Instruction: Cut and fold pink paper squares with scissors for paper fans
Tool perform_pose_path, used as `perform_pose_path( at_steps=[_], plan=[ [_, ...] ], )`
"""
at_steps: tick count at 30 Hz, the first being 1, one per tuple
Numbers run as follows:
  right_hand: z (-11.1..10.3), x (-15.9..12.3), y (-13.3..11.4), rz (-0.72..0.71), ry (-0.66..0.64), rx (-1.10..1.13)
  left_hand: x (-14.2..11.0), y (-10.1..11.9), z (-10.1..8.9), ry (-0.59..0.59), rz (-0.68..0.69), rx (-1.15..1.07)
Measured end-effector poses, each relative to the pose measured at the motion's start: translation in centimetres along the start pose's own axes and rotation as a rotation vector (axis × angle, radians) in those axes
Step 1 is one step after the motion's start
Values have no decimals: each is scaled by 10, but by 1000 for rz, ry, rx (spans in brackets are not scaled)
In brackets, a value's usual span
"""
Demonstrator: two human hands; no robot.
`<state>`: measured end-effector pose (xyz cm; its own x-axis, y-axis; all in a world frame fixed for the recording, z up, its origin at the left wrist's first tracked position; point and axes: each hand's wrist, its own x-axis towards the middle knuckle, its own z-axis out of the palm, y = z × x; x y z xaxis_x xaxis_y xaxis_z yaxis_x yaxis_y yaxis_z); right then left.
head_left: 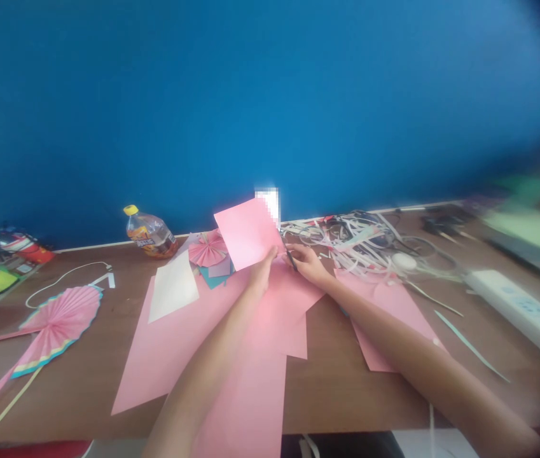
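My left hand (263, 270) pinches the lower edge of a sheet of pink paper (248, 232), which stands tilted up above the table. My right hand (306, 263) is close beside it at the sheet's right edge, closed around a pair of scissors (290, 257). Only a short dark part of the scissors shows, and the rest is hidden by my fingers. Their tip is at the paper's edge. Larger pink paper sheets (174, 362) lie flat on the table beneath my forearms.
A pleated paper fan (55, 324) lies on the wooden table (83, 388) at left, and a smaller pink fan (207, 249) lies behind my hands. A tangle of paper strips (355, 245), a bottle (150, 232) and a power strip (520, 308) surround them, against a blue wall (250, 95).
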<state>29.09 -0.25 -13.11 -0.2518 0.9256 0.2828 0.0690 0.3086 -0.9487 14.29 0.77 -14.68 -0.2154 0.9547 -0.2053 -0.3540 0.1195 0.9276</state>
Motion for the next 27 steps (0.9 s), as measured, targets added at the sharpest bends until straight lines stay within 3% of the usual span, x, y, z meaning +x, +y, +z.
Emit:
perform_pose_path(
  at_steps=[12,27],
  plan=[
    [1,-1,-3,20,-60,75,1,6,0,17,-87,-108],
    [1,-4,-15,48,-49,2,1,16,3,5,-11,-251]
  ],
)
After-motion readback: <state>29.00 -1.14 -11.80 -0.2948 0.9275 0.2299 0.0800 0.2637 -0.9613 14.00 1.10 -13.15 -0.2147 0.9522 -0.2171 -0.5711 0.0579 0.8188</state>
